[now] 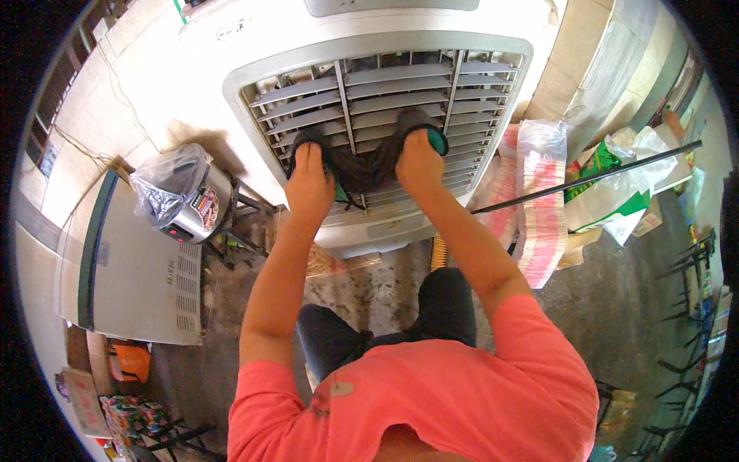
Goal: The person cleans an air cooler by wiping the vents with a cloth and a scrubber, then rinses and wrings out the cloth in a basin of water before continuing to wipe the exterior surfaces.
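In front of me stands a large white evaporative air cooler (338, 245) with a grey louvred grille (398, 75). A dark, fuzzy cloth item (366, 170) with green inner patches hangs in a sagging curve between my hands, close before the grille. My left hand (312, 182) grips its left end, where a short dark strand dangles. The right end is bunched in my right hand (420, 161), with a green patch showing beside the fingers. I cannot tell whether the cloth touches the louvres. My fingertips are partly hidden by it.
On the left, a steel cooking pot (209, 208) under a plastic bag stands on a dark stool, near a white cabinet (135, 265). A black rod (583, 183) slants across the right, past pink-and-white bundles (542, 216) and plastic bags (606, 196). A yellow corrugated hose (439, 254) lies below the cooler.
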